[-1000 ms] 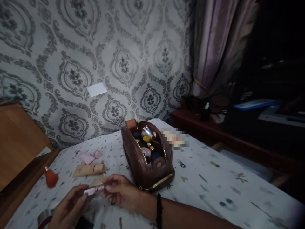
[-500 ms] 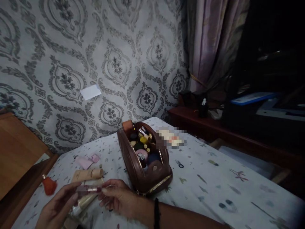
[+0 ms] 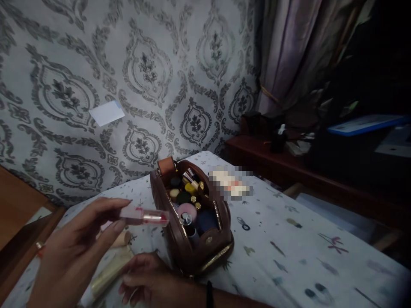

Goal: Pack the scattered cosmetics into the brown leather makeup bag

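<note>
My left hand is closed on a lipstick with a pale pink base and a clear end showing red. It holds it level, with the clear end at the near left side of the brown makeup bag. The bag stands unzipped with several cosmetics inside, among them a pink round item and a dark bottle with a silver cap. Lower down, my right hand has loosely bent fingers spread apart, nothing visible in them. It is beside a pale gold tube on the bed cover; contact is unclear.
A beige tube lies partly behind my left hand. An orange bottle shows at the far left. A blurred, pixelated item lies right of the bag. A dark red ledge and a curtain are beyond the patterned cover.
My left hand has lifted the lipstick up and right, towards the bag. My right hand has come away from the lipstick end and dropped lower. The view has turned slightly right.
</note>
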Motion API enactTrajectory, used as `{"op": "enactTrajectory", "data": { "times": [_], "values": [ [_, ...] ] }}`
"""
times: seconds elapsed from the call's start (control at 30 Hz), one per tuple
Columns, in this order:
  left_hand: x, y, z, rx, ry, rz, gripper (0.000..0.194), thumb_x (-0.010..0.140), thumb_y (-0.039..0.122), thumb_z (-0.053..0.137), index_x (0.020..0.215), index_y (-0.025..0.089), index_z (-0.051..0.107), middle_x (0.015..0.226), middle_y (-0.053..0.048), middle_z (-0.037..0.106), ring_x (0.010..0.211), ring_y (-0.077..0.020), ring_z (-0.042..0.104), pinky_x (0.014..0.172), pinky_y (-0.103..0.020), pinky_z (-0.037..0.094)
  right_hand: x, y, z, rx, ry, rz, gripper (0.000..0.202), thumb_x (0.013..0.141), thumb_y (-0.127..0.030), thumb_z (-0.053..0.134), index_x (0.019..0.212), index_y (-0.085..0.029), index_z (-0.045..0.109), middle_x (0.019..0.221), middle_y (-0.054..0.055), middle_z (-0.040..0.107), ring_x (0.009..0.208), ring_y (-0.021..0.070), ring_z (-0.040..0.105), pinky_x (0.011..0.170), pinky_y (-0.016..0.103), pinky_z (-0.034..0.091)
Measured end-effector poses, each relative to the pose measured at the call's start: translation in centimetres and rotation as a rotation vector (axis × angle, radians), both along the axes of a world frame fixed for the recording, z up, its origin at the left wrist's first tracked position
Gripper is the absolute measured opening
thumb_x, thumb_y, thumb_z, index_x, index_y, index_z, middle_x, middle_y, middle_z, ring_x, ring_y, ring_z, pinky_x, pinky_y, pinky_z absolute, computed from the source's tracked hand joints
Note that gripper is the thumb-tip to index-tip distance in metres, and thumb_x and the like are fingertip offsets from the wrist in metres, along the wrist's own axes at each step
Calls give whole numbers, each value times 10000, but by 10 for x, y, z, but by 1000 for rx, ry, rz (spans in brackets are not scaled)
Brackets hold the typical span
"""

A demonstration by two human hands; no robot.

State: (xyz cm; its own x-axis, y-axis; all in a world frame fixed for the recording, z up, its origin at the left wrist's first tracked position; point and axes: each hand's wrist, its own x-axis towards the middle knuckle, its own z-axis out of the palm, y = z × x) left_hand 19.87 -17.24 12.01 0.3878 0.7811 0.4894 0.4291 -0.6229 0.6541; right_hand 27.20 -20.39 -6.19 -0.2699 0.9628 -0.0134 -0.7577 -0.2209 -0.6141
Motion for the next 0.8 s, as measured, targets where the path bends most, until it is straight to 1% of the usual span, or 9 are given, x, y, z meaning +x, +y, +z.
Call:
{"op": "enactTrajectory", "data": {
  "times": [0.1, 0.17, 0.23, 0.33, 0.43, 0.5, 0.63, 0.73, 0.8],
  "values": [
    [31, -3, 6, 77, 98, -177, 341, 762, 497, 645, 984, 247, 713, 1014, -24, 697, 907, -226, 643, 700, -249, 538, 2, -1, 6, -11, -16, 23, 476, 498, -447, 849, 793, -136, 642, 646, -14, 641, 514, 96, 578, 533, 234, 368],
    [48, -1, 10, 132, 163, -247, 306, 803, 473, 604, 994, 258, 710, 990, -19, 699, 894, -217, 644, 728, -259, 525, 4, -2, 9, -30, -20, 45, 494, 451, -470, 858, 749, -145, 635, 640, -17, 642, 525, 102, 578, 553, 244, 375],
    [62, 3, 13, 197, 205, -289, 292, 827, 455, 575, 999, 258, 706, 969, -17, 702, 889, -210, 643, 756, -269, 516, 4, 0, 11, -49, -17, 63, 541, 379, -494, 870, 722, -159, 621, 620, -25, 642, 521, 109, 574, 567, 255, 383],
    [79, 13, 16, 283, 287, -313, 307, 843, 444, 542, 1010, 238, 697, 978, -30, 702, 899, -211, 638, 806, -294, 503, 2, 5, 10, -90, -40, 80, 627, 252, -533, 872, 695, -178, 604, 563, -38, 631, 487, 114, 554, 564, 268, 394],
    [93, 25, 16, 356, 392, -326, 296, 861, 410, 516, 1022, 226, 683, 1008, -42, 698, 935, -211, 625, 849, -316, 482, -1, 12, 7, -117, -90, 98, 657, 189, -567, 851, 662, -196, 588, 526, -54, 617, 459, 108, 534, 549, 264, 394],
    [102, 31, 14, 395, 450, -343, 259, 871, 358, 507, 1017, 224, 673, 990, -38, 697, 923, -201, 622, 837, -315, 474, -1, 14, 5, -111, -104, 111, 637, 206, -554, 854, 664, -200, 585, 532, -56, 621, 460, 107, 533, 544, 260, 392],
    [118, 37, 14, 467, 575, -364, 193, 887, 260, 505, 1004, 205, 649, 952, -33, 685, 918, -198, 605, 840, -327, 453, -3, 14, -2, -76, -84, 99, 604, 298, -491, 873, 742, -187, 595, 570, -31, 631, 488, 120, 552, 523, 253, 381],
    [129, 40, 15, 492, 730, -317, 168, 899, 220, 496, 967, 190, 647, 906, -43, 671, 897, -208, 597, 823, -332, 447, -5, 12, -6, -43, -63, 72, 622, 364, -513, 861, 806, -163, 598, 607, -16, 632, 503, 115, 559, 520, 243, 369],
    [137, 42, 15, 489, 813, -283, 159, 898, 208, 503, 954, 193, 650, 876, -41, 668, 881, -209, 607, 798, -321, 447, -5, 10, -6, -47, -72, 65, 634, 378, -536, 853, 815, -157, 595, 615, -19, 629, 502, 104, 555, 523, 237, 363]
  ]
}}
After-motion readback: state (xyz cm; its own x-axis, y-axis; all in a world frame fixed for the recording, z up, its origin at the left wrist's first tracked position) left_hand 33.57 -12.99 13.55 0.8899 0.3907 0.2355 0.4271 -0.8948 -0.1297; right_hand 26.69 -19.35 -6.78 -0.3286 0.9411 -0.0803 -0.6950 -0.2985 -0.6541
